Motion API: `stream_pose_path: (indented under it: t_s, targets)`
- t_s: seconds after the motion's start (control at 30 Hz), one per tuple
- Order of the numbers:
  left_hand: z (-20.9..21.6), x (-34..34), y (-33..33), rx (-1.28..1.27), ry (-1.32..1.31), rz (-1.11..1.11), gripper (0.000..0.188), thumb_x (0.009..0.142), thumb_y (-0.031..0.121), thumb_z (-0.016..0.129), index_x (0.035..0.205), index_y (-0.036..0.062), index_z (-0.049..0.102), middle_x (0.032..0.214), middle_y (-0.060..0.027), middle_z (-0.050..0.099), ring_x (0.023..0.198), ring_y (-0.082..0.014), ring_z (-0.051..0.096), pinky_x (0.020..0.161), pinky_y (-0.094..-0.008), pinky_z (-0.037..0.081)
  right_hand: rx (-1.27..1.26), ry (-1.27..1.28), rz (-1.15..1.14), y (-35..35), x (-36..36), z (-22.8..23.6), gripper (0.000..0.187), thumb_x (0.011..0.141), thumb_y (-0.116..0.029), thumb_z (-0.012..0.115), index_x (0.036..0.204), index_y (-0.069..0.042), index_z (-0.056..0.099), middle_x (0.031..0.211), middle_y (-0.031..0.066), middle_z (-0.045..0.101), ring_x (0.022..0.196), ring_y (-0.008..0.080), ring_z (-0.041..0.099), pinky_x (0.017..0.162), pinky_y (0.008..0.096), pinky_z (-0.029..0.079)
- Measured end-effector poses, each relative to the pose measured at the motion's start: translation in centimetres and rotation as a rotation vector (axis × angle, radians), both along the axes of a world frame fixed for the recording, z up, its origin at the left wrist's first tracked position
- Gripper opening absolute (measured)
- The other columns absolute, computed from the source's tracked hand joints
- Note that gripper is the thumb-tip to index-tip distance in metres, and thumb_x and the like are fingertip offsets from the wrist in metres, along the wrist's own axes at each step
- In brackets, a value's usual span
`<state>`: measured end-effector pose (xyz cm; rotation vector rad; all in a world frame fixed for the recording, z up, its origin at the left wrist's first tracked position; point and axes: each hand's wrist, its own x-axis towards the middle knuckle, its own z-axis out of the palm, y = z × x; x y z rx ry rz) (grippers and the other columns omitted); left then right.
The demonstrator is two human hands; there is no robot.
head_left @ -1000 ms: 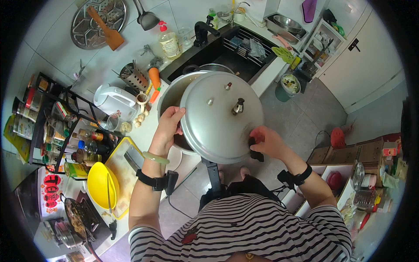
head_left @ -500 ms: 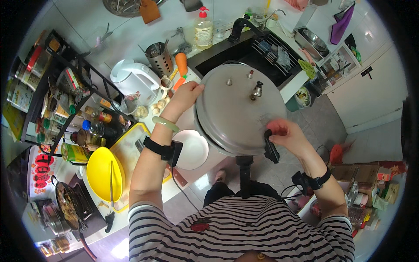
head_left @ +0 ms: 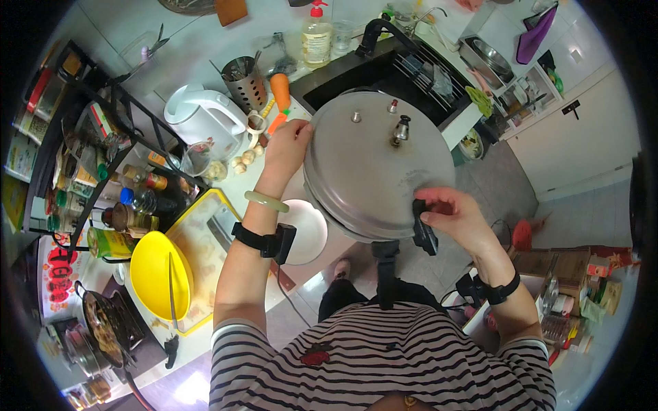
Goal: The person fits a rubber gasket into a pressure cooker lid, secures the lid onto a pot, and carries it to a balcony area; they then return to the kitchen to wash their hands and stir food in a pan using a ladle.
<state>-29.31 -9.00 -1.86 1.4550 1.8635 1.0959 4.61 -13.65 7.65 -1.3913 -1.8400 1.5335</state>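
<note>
A large grey metal pressure cooker lid (head_left: 363, 168) lies over a pot in front of me, with valve fittings standing up from its top. My left hand (head_left: 293, 142) is closed at the lid's left rim, its fingertips partly hidden. On the right, my right hand (head_left: 449, 211) pinches the lid's short black handle (head_left: 425, 229). The pot's own long black handle (head_left: 385, 270) points toward my body, apart from the lid handle. Below my left hand, beside the pot, stands a white bowl (head_left: 305, 233).
Behind the pot is a black sink (head_left: 329, 85) with a tap. To the left are a white kettle (head_left: 199, 120), carrots (head_left: 279, 90), a yellow bowl (head_left: 161, 277), a cutting board (head_left: 212, 257) and a spice rack (head_left: 103, 164). A frying pan (head_left: 103, 322) sits at far left.
The whole view has shifted slightly. Relative to the counter, the lid sits a little farther right and looks more level on the pot. Both hands keep their places on it.
</note>
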Motion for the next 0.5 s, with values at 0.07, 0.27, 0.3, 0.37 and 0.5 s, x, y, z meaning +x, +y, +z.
stream_pose_path:
  t_s: [0.07, 0.27, 0.3, 0.37, 0.5]
  targets:
    - [-0.7, 0.0, 0.0, 0.089, 0.119, -0.005, 0.033, 0.094, 0.029, 0.054, 0.108, 0.0011, 0.066, 0.1, -0.0206, 0.066, 0.093, -0.0333, 0.063, 0.082, -0.0396, 0.049, 0.032, -0.028, 0.004, -0.4, -0.1, -0.9, 0.034, 0.082, -0.002, 0.07, 0.116, -0.004, 0.065, 0.092, 0.0003, 0.059, 0.077, 0.0061, 0.054, 0.069, 0.0213, 0.047]
    - [-2.0, 0.6, -0.1, 0.085, -0.065, 0.059, 0.03, 0.094, 0.024, 0.054, 0.109, 0.0005, 0.066, 0.102, -0.0207, 0.066, 0.095, -0.0337, 0.063, 0.085, -0.0389, 0.048, 0.004, 0.014, -0.005, -0.7, 0.0, -1.0, 0.034, 0.085, -0.005, 0.068, 0.119, -0.005, 0.064, 0.095, 0.002, 0.062, 0.076, 0.007, 0.056, 0.069, 0.0229, 0.048]
    - [-1.9, 0.7, -0.2, 0.069, -0.117, 0.056, 0.03, 0.093, 0.022, 0.055, 0.11, 0.0004, 0.066, 0.101, -0.0206, 0.067, 0.095, -0.0327, 0.064, 0.086, -0.0379, 0.048, -0.076, 0.08, -0.032, -0.8, 0.0, -1.0, 0.033, 0.086, -0.005, 0.067, 0.119, -0.004, 0.064, 0.096, 0.0017, 0.063, 0.077, 0.0071, 0.057, 0.07, 0.0226, 0.048]
    - [-1.8, 0.6, -0.4, 0.077, -0.154, 0.056, 0.03, 0.093, 0.022, 0.055, 0.112, 0.0006, 0.066, 0.101, -0.0199, 0.068, 0.094, -0.0301, 0.064, 0.086, -0.0361, 0.048, -0.156, 0.149, -0.063, -0.8, -0.2, -0.6, 0.032, 0.087, -0.005, 0.066, 0.119, -0.004, 0.064, 0.097, 0.0015, 0.064, 0.079, 0.0073, 0.058, 0.071, 0.0224, 0.049]
    - [-2.1, 0.1, -0.8, 0.023, -0.28, 0.099, 0.031, 0.094, 0.021, 0.055, 0.116, 0.0013, 0.065, 0.1, -0.0168, 0.069, 0.09, -0.0218, 0.065, 0.084, -0.0312, 0.048, -0.292, 0.184, -0.043, -1.3, -0.8, 1.1, 0.032, 0.09, -0.005, 0.061, 0.121, -0.003, 0.063, 0.102, 0.0016, 0.066, 0.087, 0.0079, 0.059, 0.078, 0.0228, 0.049]
